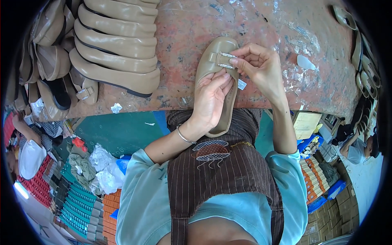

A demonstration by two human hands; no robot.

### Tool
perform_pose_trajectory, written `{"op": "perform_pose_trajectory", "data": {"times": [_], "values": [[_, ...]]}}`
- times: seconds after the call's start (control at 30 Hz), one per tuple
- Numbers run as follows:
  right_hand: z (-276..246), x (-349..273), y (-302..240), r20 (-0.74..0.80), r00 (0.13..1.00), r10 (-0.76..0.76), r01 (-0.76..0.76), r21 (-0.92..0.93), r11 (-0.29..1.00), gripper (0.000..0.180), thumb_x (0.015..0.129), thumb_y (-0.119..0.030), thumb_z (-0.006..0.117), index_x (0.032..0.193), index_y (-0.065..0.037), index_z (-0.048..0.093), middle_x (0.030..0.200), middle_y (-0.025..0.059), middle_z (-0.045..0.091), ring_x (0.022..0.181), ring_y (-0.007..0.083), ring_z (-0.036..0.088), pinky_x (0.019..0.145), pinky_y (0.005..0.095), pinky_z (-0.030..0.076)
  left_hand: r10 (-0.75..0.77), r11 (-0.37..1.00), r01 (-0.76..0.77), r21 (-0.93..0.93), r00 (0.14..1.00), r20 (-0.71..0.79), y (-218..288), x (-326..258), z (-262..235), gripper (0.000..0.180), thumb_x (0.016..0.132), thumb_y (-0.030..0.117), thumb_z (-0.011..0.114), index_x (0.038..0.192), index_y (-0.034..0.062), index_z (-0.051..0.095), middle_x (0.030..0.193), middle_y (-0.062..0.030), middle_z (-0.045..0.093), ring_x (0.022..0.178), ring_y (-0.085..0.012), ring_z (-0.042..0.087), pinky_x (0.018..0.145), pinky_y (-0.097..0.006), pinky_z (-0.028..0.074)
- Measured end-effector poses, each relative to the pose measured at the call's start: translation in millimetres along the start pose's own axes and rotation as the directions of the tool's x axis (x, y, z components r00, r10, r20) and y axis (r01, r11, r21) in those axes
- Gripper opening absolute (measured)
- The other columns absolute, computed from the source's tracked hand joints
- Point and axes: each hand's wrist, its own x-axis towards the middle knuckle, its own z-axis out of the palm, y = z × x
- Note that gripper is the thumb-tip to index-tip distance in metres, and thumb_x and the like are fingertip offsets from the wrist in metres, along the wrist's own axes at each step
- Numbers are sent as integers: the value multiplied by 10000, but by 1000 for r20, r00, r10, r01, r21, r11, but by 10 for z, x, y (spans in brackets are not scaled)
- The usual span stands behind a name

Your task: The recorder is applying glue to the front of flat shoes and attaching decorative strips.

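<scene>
A beige flat shoe lies with its toe pointing away from me, its heel reaching past the table's near edge. My left hand grips it, with fingers inside the opening under the vamp. Across the top of the toe sits a rhinestone buckle beside a beige strap. My right hand pinches the right end of that buckle between thumb and fingers. A small white label shows beside the shoe's right edge.
Stacked beige shoes fill the table's left, with loose ones beyond. More shoes line the right edge. A whitish translucent piece lies on the worn table. Other people are at both sides.
</scene>
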Motion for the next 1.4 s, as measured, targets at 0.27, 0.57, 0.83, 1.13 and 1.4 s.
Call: {"op": "perform_pose_trajectory", "data": {"times": [0.27, 0.57, 0.83, 1.13, 1.4], "values": [[66, 11, -79, -114, 989, -99, 73, -216, 974, 178, 724, -56, 726, 828, 6, 595, 646, 20, 609, 595, 56, 564, 528, 202, 456, -13, 996, 23, 89, 993, -113, 25, 20, 89, 236, 905, 210, 589, 1095, 71, 569, 1073, -17, 599, 1021, -133, 552, 949, -314, 408], [-95, -244, -47, 86, 996, 5, -39, 398, 917, 252, 775, -87, 711, 944, -33, 532, 779, 32, 580, 665, 76, 549, 543, 226, 461, 8, 991, -2, 132, 999, -45, 228, -253, 233, 174, 907, 228, 610, 945, 59, 616, 879, 15, 606, 797, -44, 552, 713, -187, 433], [61, 83, -92, -86, 977, -194, 206, 163, 965, 126, 886, -106, 589, 966, -9, 594, 863, 28, 601, 750, 88, 580, 626, 225, 482, 519, 833, -542, -111, 695, 497, 2346, -1405, 307, 367, 933, 262, 441, 1242, 82, 523, 1242, -124, 544, 1162, -229, 513, 978, -389, 417], [1176, 962, -486, -175, 648, -741, 682, -301, 667, 300, 861, -169, 589, 1048, 65, 576, 969, 224, 611, 1015, 368, 543, 876, 422, 432, 813, 313, -620, 720, 567, 135, 5846, -959, 1319, 139, 909, 78, 560, 996, -20, 606, 910, -141, 645, 815, -225, 640, 753, -320, 551], [1158, 1022, -635, -44, 703, -710, 707, -69, 704, 181, 740, -158, 686, 827, -2, 653, 777, 93, 629, 859, 283, 564, 882, 397, 422, 633, -774, 394, 496, 504, 587, 4436, -464, 1011, 418, 837, 360, 599, 1086, 27, 643, 1082, -194, 632, 1013, -322, 608, 834, -371, 480]]}}
